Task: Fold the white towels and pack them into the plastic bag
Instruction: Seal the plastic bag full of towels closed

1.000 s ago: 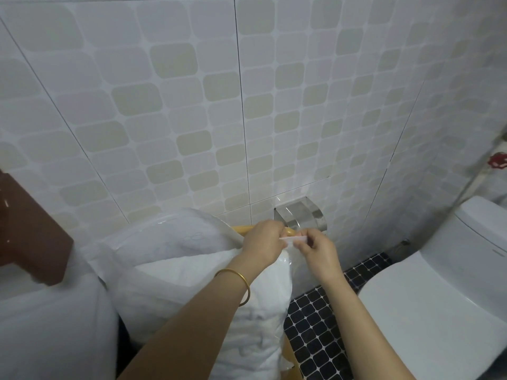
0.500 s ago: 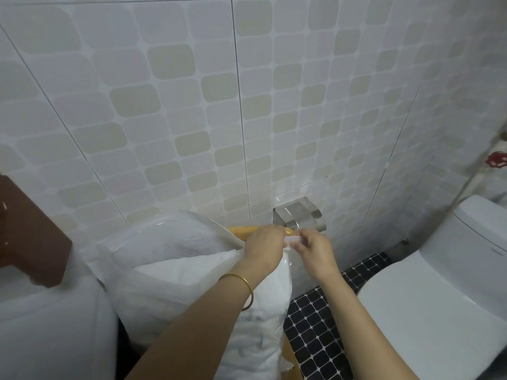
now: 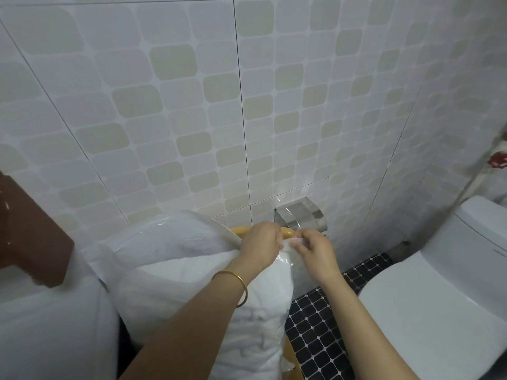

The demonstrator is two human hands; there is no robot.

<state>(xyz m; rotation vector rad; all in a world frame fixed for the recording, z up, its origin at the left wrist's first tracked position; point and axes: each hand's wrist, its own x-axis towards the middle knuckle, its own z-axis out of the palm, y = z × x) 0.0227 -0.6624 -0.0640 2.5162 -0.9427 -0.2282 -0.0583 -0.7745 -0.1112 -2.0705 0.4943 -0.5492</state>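
A clear plastic bag (image 3: 285,267) stuffed with folded white towels (image 3: 192,286) stands upright below centre, leaning against a yellow chair back (image 3: 286,232). My left hand (image 3: 260,246), with a gold bangle on the wrist, grips the bag's top edge at its right corner. My right hand (image 3: 315,250) pinches the same strip of plastic just to the right, the two hands almost touching. The bag's lower part is hidden behind my forearms.
A white toilet (image 3: 439,297) fills the lower right. A steel paper holder (image 3: 300,216) is fixed to the tiled wall behind my hands. More white cloth (image 3: 49,333) lies at lower left under a brown board (image 3: 30,231). Black mosaic floor (image 3: 323,325) shows between.
Both hands have stayed at the bag's top corner, shifting only slightly as they work the plastic edge. The bag and towels have not moved.
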